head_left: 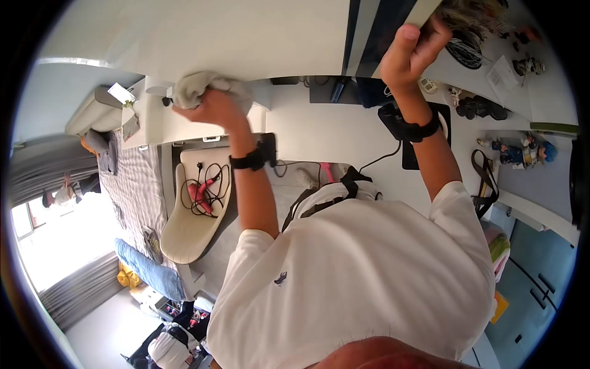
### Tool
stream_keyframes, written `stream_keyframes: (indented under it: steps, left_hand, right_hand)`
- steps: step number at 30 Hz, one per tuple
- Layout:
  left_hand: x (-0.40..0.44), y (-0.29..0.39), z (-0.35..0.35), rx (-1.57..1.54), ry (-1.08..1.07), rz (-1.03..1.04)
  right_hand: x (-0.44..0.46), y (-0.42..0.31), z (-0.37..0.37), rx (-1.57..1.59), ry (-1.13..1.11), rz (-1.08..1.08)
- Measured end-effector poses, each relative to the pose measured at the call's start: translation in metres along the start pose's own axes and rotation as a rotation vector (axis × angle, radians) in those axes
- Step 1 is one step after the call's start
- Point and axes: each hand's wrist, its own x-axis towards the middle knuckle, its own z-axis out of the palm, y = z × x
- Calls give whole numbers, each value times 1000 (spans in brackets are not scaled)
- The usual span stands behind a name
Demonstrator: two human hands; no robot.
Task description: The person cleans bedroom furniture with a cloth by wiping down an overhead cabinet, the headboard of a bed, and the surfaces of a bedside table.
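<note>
My left hand is closed on a crumpled grey cloth, which lies against a large white panel at the upper left. The cloth hides part of the fingers. At the upper right my right hand has its fingers curled around the pale edge of a dark, striped panel, with the thumb up. Its fingertips are partly out of sight. Black straps with small devices sit on both wrists. Below lies a white desk, with a black tablet-like object near my right forearm.
A beige chair holds a pink hair dryer with tangled black cords. Figurines and a coil of dark wire occupy shelves at right. A checked bed and a bright window are at left.
</note>
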Motion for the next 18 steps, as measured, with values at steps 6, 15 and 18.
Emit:
stream_keyframes:
  steps: [6,15,18]
  left_hand:
    - [-120,61,44,55,-459,383]
    - [-52,18,19,6,-173,229]
    - [-7,-9,30,-398,11,-22]
  right_hand:
    - [5,-6,-2,-70,-6,-19]
    - [9,-14,-1,-41,-52,72]
    - [8,-14,-11,-9,-88,179]
